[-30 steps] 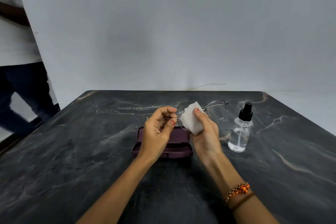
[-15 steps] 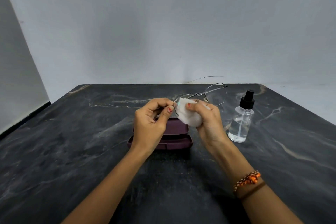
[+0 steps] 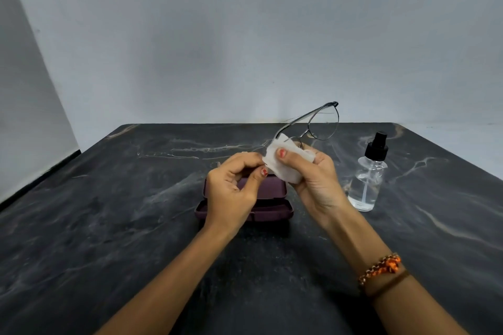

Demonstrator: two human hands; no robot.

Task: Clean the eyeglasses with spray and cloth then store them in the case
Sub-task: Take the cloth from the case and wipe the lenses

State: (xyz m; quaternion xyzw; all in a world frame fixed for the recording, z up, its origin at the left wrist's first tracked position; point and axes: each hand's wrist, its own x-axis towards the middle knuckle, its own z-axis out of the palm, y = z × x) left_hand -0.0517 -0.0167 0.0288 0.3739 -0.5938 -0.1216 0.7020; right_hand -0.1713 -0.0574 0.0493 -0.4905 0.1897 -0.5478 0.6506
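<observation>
1. The eyeglasses (image 3: 321, 125) are held in the air above the open case (image 3: 275, 198), tilted so that the uncovered lens rises up and to the right; the other lens is hidden inside the cloth (image 3: 285, 164).
2. The left hand (image 3: 234, 193) has thumb and forefinger pinched together at the frame's left end (the exact contact, hinge or temple, is hidden by the fingers).
3. The right hand (image 3: 318, 182) is closed on the white cloth, thumb on the near face and fingers behind, squeezing the covered lens between the two layers.
4. The maroon case lies open on the dark marbled table (image 3: 109, 226), directly beneath both hands. The spray bottle (image 3: 367, 182) stands upright to the right, well apart from the case, with clear liquid low in it.
5. Judgement on handling: the frame is thin wire, light and easily bent, and the lenses are liable to scratch or pop out under hard pressure. Hold is best taken at the rim edge or the hinge end, not on the bare lens face.
6. Judgement on the cloth: soft and limp, so it needs finger pressure from both sides to wipe properly.
7. Judgement on progress: wiping is in hand; the visible lens is not yet covered, and storing is not yet begun
</observation>
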